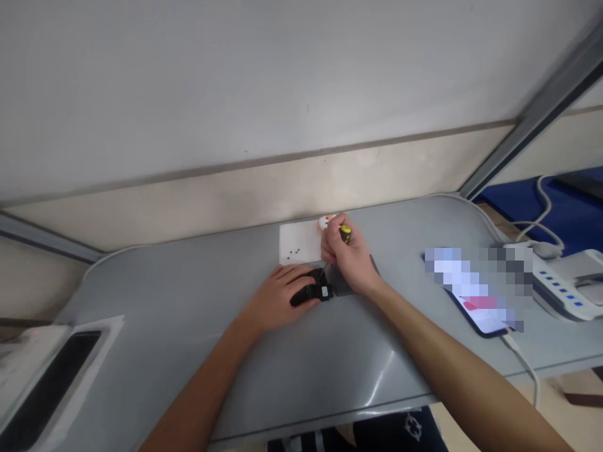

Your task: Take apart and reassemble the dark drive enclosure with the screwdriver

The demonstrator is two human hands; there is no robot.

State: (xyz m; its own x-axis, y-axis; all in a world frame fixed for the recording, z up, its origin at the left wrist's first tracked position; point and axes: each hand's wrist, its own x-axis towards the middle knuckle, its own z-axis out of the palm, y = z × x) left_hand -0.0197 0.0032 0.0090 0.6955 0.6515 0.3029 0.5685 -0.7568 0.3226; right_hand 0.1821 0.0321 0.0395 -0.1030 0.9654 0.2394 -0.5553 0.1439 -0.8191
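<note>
My right hand (346, 251) is closed around a screwdriver (345, 233) with a black and yellow handle. Its thin shaft slants down and left towards a small black device (308, 290); whether the tip touches a screw is too small to tell. My left hand (282, 295) rests over that device with its fingers curled on it, steadying it on the grey table. A small white label shows on the device. Partly under my right hand lies a dark grey flat piece (342, 282). Several tiny dark screws (293, 252) lie on a white sheet (299, 238) behind the device.
A small orange and white figure (325, 221) sits at the sheet's back edge. To the right are a lit phone (475, 307) on a white cable (525, 361) and a white power strip (558, 285). A dark phone-like slab (56, 383) lies at left. A wall panel (264, 182) rises behind the table.
</note>
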